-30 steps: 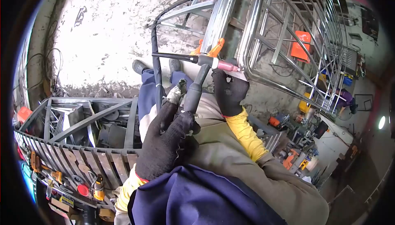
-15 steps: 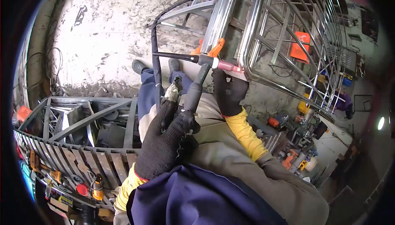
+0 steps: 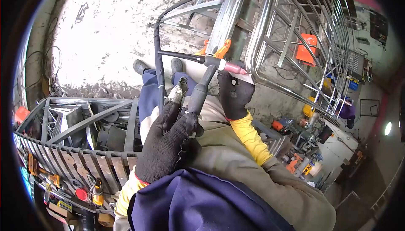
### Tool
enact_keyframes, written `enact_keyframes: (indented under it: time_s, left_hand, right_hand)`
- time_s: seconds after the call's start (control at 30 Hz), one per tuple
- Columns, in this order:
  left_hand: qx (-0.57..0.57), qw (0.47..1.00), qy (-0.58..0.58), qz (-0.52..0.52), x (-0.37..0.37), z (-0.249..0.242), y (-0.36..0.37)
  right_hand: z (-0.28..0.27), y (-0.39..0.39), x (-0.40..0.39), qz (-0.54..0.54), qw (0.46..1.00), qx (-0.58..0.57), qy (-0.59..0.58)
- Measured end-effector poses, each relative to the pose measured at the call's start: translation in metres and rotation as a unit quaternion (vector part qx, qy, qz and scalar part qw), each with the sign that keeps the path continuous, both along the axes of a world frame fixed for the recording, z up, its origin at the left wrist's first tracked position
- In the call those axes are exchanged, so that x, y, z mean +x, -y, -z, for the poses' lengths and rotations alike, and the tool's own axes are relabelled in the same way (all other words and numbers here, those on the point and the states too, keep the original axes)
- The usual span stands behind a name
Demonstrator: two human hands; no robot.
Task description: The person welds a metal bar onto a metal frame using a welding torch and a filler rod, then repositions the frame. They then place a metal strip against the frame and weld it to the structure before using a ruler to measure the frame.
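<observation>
My left hand (image 3: pixel 162 146), in a black knit glove with silver wrapping on one finger, is closed round the handle of a TIG welding torch (image 3: pixel 198 98). The torch's pink cup (image 3: pixel 234 67) points right, its tip close to the bent corner of a polished metal pipe frame (image 3: pixel 254 68). Just under the cup, my right hand (image 3: pixel 237 94) is closed in a black glove with a hole in it. A small flat pale piece (image 3: pixel 245 78) sticks out at its fingers. A black-sleeved cable (image 3: pixel 159 62) runs from the torch's back end.
Orange clamps (image 3: pixel 221 49) sit by a thick shiny tube (image 3: pixel 228 20). A slatted metal frame (image 3: pixel 88 142) with scrap stands at left, power tools (image 3: pixel 97 191) below it. Thin metal bars (image 3: pixel 329 41) and an orange box (image 3: pixel 306 48) are at right. Tools (image 3: pixel 295 155) crowd the lower right.
The bright glow at the torch tip has dimmed and the picture is lighter. The view has shifted slightly; both hands keep nearly the same place.
</observation>
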State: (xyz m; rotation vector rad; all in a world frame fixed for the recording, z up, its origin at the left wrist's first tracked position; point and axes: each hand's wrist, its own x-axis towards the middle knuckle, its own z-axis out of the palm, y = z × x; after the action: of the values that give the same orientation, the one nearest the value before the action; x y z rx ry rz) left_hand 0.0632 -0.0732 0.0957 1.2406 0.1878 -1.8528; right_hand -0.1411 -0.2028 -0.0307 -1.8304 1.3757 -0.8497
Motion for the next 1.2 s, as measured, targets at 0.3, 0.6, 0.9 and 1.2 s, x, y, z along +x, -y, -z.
enact_keyframes:
  time_s: [0.3, 0.6, 0.9, 1.2]
  left_hand:
    - [0.043, 0.998, -0.032, 0.014, 0.006, -0.009, 0.003]
    - [-0.09, 0.995, 0.019, -0.038, -0.007, 0.008, -0.017]
    - [-0.069, 0.994, 0.073, -0.032, -0.013, 0.005, -0.013]
    - [-0.015, 0.999, 0.021, 0.038, -0.003, 0.0, -0.005]
  right_hand:
    - [-0.006, 0.001, 0.003, -0.026, 0.997, -0.06, -0.028]
    - [0.041, -0.01, -0.018, 0.018, 0.959, -0.243, -0.141]
    - [0.142, 0.014, -0.099, 0.04, 0.94, -0.16, -0.299]
    - [0.008, -0.002, -0.003, -0.016, 0.999, -0.031, -0.009]
